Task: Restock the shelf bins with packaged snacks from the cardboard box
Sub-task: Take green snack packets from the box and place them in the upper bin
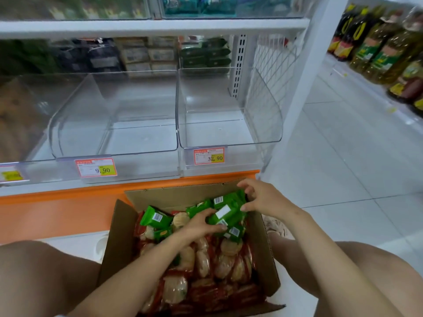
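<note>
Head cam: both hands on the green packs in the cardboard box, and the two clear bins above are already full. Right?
Not quite. The head view shows the two clear bins empty. The rest holds: left hand and right hand are on the green packs in the cardboard box.

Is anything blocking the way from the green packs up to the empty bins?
Nothing visible does. Both hands already touch the green packs in the box, and the clear bins above are open-topped and empty.
</note>
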Available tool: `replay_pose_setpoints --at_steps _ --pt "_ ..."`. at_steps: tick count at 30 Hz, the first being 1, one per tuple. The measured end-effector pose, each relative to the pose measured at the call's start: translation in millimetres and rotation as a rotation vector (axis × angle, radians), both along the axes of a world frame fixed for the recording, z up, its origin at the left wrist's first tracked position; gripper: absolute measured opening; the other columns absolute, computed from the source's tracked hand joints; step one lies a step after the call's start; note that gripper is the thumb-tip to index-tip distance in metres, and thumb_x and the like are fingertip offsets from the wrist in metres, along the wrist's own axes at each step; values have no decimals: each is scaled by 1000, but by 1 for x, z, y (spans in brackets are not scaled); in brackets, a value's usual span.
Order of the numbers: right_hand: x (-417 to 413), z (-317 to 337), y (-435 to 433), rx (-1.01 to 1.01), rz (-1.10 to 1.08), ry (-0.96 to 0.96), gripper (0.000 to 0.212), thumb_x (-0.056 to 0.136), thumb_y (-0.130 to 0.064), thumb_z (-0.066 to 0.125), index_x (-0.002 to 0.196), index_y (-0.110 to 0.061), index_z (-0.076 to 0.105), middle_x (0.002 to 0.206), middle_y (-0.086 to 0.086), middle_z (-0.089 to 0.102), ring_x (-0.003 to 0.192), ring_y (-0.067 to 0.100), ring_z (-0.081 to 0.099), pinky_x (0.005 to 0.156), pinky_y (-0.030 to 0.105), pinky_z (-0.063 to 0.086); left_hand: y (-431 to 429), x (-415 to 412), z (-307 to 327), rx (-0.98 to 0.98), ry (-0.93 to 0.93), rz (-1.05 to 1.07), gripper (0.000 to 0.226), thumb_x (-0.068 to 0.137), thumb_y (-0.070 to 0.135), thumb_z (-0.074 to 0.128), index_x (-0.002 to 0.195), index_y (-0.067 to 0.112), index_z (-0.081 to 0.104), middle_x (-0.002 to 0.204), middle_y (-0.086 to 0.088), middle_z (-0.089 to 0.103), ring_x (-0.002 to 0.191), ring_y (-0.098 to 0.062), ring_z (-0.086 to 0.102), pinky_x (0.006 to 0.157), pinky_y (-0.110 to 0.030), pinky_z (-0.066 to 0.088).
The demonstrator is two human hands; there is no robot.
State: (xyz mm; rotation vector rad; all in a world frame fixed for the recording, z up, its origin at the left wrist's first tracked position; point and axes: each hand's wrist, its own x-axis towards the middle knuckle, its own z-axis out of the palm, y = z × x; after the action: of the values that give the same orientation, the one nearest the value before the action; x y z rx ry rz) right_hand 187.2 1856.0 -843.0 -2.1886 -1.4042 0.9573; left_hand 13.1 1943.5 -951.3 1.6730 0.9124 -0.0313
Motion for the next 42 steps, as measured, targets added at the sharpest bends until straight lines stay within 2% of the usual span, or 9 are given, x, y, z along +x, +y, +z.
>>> replay_pose_setpoints --at_steps 4,12,15,18,22,27,33,38,42 --pt "-9 -6 1 -25 42 270 81 74 -12 78 140 -28 34 125 -6 43 113 13 48 101 31 42 8 -22 28 -371 -279 98 36 84 12 65 118 15 53 116 -8 65 98 -18 66 79 -21 54" --pt "-11 2 2 123 -183 583 46 80 -23 73 121 -29 52 119 -2 59 101 11 63 78 33 59 5 -26 37 -474 -449 90 38 79 21 71 110 8 54 111 -10 64 97 -20 65 89 -37 53" --pt "-9 6 -2 163 -55 605 64 79 -5 71 126 -40 45 133 -5 50 112 6 55 82 22 52 7 -30 37 -672 -498 47 66 68 40 78 121 11 52 119 -12 63 104 -23 63 94 -38 49" --pt "-13 7 -4 142 167 552 89 70 14 63 129 -50 42 144 -13 35 128 3 38 99 22 41 2 -32 37 -892 -517 55 78 58 48 84 121 14 53 107 -9 68 86 -21 67 71 -29 57" --pt "-18 -1 1 118 151 473 70 61 9 73 107 -43 62 127 -3 54 118 17 51 95 33 48 -1 -33 35 -949 -445 51 78 51 55 84 108 8 58 89 -11 70 71 -18 68 61 -25 53" --pt "-18 -1 1 94 16 356 50 66 -14 84 108 -25 58 104 -7 63 100 15 62 92 35 51 14 -33 28 -599 -240 161 44 94 48 35 122 19 53 117 -5 65 104 -18 64 81 -28 53" --pt "-21 -2 0 84 -85 253 49 70 -18 81 108 -20 50 100 -3 57 90 14 60 75 29 54 38 -53 -24 -56 58 347 12 91 20 59 100 14 54 106 -9 63 80 -15 60 77 -26 49" --pt "-29 -9 6 115 -66 228 48 70 -22 80 107 -24 49 98 -7 58 92 14 59 78 25 46 40 -87 -76 308 613 250 49 86 38 62 126 19 41 130 -16 37 118 -34 44 96 -38 40" --pt "-31 -11 15 131 -46 223 50 70 -25 80 109 -23 50 104 -4 60 96 14 59 80 26 46 40 -99 -107 177 619 250 72 78 47 67 135 25 27 138 -19 32 121 -39 42 99 -46 42"
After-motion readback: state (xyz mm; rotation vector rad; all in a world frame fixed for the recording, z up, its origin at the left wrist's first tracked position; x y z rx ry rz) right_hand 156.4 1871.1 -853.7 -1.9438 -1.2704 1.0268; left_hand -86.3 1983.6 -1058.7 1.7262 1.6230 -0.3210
